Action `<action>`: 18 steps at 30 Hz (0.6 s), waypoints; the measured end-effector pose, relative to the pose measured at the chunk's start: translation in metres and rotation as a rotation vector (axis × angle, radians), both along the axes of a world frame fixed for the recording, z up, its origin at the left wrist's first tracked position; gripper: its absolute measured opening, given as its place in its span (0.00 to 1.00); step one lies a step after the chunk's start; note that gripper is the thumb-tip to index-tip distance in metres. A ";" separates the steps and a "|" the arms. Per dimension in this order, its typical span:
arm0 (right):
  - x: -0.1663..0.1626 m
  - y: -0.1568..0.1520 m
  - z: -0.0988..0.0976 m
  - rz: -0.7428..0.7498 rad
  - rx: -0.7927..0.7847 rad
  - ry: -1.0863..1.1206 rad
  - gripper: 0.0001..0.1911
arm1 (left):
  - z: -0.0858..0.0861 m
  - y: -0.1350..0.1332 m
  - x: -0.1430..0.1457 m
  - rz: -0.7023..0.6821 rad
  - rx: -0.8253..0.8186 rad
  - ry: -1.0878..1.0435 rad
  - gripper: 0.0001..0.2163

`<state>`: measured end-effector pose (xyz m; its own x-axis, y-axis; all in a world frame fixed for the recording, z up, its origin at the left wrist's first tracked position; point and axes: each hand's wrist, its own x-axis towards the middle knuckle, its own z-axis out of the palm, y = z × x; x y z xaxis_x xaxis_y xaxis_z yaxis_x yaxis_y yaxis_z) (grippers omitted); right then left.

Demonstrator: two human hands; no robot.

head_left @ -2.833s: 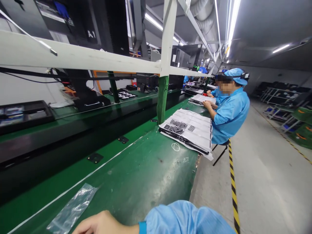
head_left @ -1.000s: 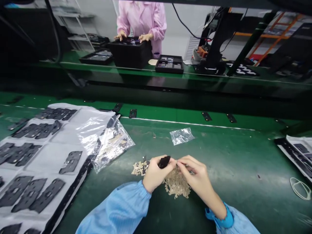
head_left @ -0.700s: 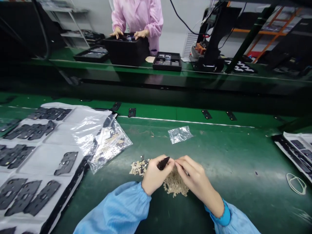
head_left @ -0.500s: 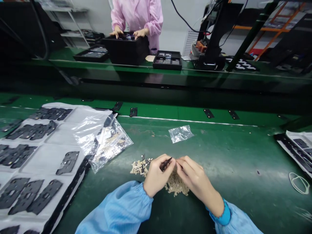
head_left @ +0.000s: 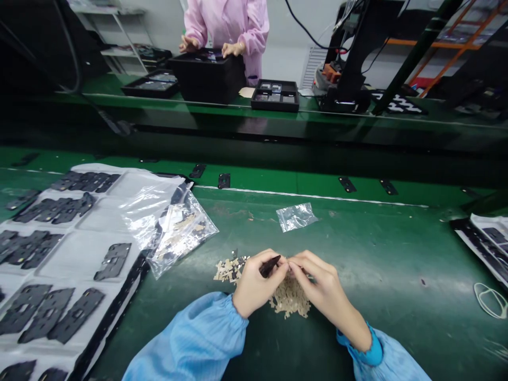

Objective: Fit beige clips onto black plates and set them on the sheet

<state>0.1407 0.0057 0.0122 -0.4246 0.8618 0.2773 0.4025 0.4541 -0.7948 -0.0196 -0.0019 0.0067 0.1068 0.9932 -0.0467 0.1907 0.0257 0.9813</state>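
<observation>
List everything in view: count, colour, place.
Dark part: one, near-black, in left hand
Large pile: many pieces, beige, below the fingertips
Small pile: many pieces, beige and dark, left of large pile
Filled bag: one or more, clear, overlapping left tray
Small bag: one, clear, mid-table
Left tray: one, white, black-edged, table's left
Plates: over ten, dark grey, on left tray; several along table's far side
Right tray: one, white and black, right edge
Band: one, whitish, table's right
Table: one, green, foreground
Box: one, black, far bench
Shallow trays: two, black, flanking box
Machine: one, mostly black, far bench
Co-worker: one, pink coat, behind box
Left hand: one, bare, centre
Right hand: one, bare, fingertips near left's
Sleeves: two, blue, lower edge
</observation>
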 end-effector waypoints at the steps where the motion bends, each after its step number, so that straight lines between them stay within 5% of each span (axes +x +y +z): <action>1: 0.000 0.000 0.000 0.007 -0.005 -0.001 0.10 | -0.001 0.000 0.000 0.008 0.002 0.005 0.05; 11: 0.000 0.000 0.000 0.008 -0.032 -0.026 0.11 | -0.003 0.000 0.001 0.021 -0.005 0.026 0.04; 18: -0.002 0.002 -0.004 -0.006 -0.276 0.193 0.09 | 0.000 0.001 0.000 -0.013 0.029 0.039 0.04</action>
